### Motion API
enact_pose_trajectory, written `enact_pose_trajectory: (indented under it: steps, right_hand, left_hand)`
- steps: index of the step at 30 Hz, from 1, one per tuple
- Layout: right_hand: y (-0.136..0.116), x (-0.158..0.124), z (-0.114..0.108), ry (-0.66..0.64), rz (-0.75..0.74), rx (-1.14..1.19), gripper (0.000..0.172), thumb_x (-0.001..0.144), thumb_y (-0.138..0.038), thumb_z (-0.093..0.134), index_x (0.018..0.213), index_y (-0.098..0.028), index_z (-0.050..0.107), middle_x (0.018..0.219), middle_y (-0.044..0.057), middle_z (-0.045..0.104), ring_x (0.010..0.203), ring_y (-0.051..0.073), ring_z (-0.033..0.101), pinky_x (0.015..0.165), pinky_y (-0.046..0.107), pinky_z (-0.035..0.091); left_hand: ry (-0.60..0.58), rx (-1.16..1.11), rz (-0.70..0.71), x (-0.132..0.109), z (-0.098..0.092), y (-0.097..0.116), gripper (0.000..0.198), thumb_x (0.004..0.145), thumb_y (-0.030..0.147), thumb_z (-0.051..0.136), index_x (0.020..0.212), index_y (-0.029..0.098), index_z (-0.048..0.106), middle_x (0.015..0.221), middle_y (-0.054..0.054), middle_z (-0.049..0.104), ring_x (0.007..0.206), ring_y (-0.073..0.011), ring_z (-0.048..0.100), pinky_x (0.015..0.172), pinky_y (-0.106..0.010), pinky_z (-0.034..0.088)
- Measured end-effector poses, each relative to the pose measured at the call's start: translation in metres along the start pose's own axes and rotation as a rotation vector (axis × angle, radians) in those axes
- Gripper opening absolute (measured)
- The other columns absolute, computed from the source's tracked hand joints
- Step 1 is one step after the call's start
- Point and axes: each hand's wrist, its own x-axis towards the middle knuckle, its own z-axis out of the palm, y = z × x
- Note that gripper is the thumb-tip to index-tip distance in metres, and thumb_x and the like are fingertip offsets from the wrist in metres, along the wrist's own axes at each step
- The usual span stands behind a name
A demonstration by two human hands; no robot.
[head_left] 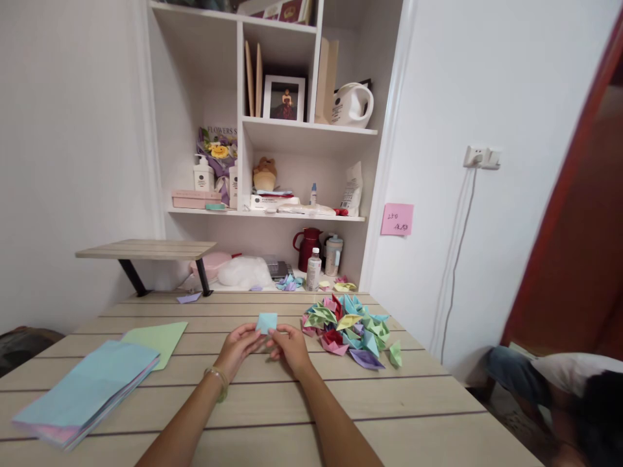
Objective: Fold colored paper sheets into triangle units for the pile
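Between my two hands, just above the table, is a small light-blue folded paper square with crease lines on its face. The fingers of my left hand pinch its lower left edge. My right hand grips the lower right corner, thumb on the near side. To the right lies a heap of folded paper boats in several colours. On the left rests a stack of coloured paper sheets, blue on top, partly over a light-green sheet.
The slatted wooden table meets a white shelf unit behind. A small raised stand is at the back left, with a purple paper piece beneath. A bottle and red jug stand behind. Another person bends low at right.
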Motion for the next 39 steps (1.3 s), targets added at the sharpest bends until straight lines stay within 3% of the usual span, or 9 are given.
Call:
enact_pose_trajectory:
  steps: [3, 7, 11, 20, 26, 34, 39]
  right_hand:
    - [-0.001, 0.000, 0.000, 0.001, -0.011, 0.052, 0.044, 0.052, -0.046, 0.071, 0.078, -0.014, 0.056, 0.057, 0.003, 0.065, 0.035, 0.011, 0.054, 0.034, 0.019, 0.040]
    - [-0.004, -0.001, -0.001, 0.000, -0.053, 0.045, 0.046, 0.049, -0.046, 0.073, 0.077, -0.013, 0.058, 0.060, 0.004, 0.066, 0.045, 0.014, 0.059, 0.043, 0.023, 0.046]
    - [-0.007, 0.000, -0.004, 0.025, -0.140, -0.021, 0.044, 0.049, -0.047, 0.072, 0.073, -0.012, 0.062, 0.061, 0.006, 0.066, 0.053, 0.017, 0.061, 0.051, 0.026, 0.047]
    - [-0.006, 0.005, -0.010, -0.011, -0.261, -0.138, 0.029, 0.059, -0.040, 0.068, 0.067, -0.012, 0.066, 0.060, 0.005, 0.065, 0.058, 0.017, 0.060, 0.059, 0.027, 0.046]
    - [-0.004, 0.005, -0.010, 0.035, -0.282, -0.161, 0.037, 0.061, -0.041, 0.066, 0.083, -0.012, 0.064, 0.060, 0.004, 0.064, 0.058, 0.017, 0.060, 0.057, 0.028, 0.047]
    - [-0.007, 0.001, -0.013, 0.049, -0.458, -0.528, 0.019, 0.070, -0.033, 0.057, 0.074, -0.018, 0.068, 0.072, 0.005, 0.066, 0.066, 0.018, 0.057, 0.065, 0.028, 0.045]
    - [-0.006, 0.001, -0.008, -0.034, -0.358, -0.404, 0.025, 0.068, -0.038, 0.059, 0.078, -0.017, 0.068, 0.068, 0.004, 0.065, 0.063, 0.017, 0.057, 0.062, 0.028, 0.046]
  left_hand:
    - [0.048, 0.123, 0.034, 0.002, 0.000, 0.000, 0.028, 0.052, 0.022, 0.075, 0.076, 0.012, 0.063, 0.069, -0.003, 0.064, 0.061, -0.0118, 0.060, 0.057, -0.020, 0.046]
    - [0.067, 0.209, 0.086, 0.003, -0.002, 0.001, 0.036, 0.053, 0.030, 0.073, 0.082, 0.013, 0.062, 0.048, 0.006, 0.051, 0.040, -0.0048, 0.044, 0.040, -0.016, 0.033]
    - [0.036, 0.199, 0.118, 0.003, -0.002, 0.003, 0.041, 0.053, 0.034, 0.072, 0.088, 0.014, 0.060, 0.051, 0.005, 0.053, 0.040, -0.0056, 0.045, 0.042, -0.018, 0.035]
    - [0.027, 0.240, 0.086, 0.003, -0.004, 0.000, 0.032, 0.055, 0.037, 0.070, 0.072, 0.013, 0.057, 0.062, -0.004, 0.063, 0.051, -0.0121, 0.057, 0.054, -0.025, 0.047]
    - [0.021, 0.281, 0.044, 0.004, -0.002, -0.004, 0.046, 0.054, 0.039, 0.070, 0.090, 0.013, 0.058, 0.062, -0.004, 0.064, 0.052, -0.0147, 0.060, 0.055, -0.027, 0.047]
    - [-0.016, 0.394, 0.064, 0.003, 0.000, -0.007, 0.031, 0.055, 0.036, 0.070, 0.072, 0.013, 0.060, 0.062, -0.004, 0.064, 0.055, -0.0130, 0.059, 0.051, -0.021, 0.043]
    - [-0.002, 0.330, 0.075, 0.004, -0.002, -0.006, 0.034, 0.053, 0.035, 0.072, 0.077, 0.013, 0.060, 0.057, -0.002, 0.062, 0.047, -0.0114, 0.055, 0.045, -0.020, 0.041]
